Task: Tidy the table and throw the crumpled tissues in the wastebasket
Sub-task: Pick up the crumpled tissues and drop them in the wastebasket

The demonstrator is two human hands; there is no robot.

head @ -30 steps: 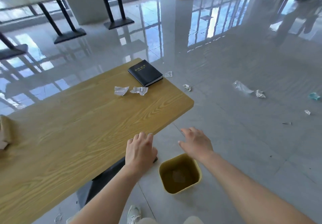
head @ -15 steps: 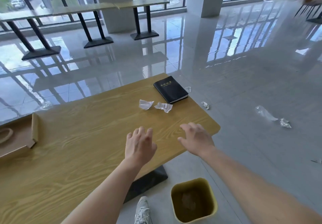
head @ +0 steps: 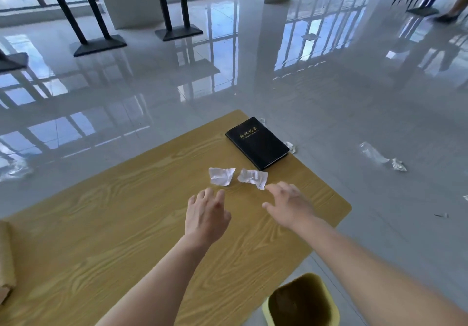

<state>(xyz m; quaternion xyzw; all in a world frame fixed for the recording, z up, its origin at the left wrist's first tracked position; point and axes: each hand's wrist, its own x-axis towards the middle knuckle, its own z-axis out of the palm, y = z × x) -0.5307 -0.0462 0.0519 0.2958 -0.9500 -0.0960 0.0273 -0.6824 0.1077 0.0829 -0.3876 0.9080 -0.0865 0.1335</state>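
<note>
While both hands (head: pixel 206 215) (head: pixel 291 206) hover, fingers spread and empty, near crumpled tissues (head: pixel 221 176) (head: pixel 253 178) on counter (head: pixel 101 224): careless swipe could knock light paper onto floor.

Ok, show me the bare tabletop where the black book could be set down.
Bare wood runs from the left hand toward the brown packet at the table's left edge. Crowded: the far corner, with the black book and two crumpled tissues.

Two bare forearms reaching up from the lower frame, left hand (head: pixel 206 215) at centre, palm down, fingers loosely spread, right hand (head: pixel 288 205) just right, fingers spread, empty
</note>
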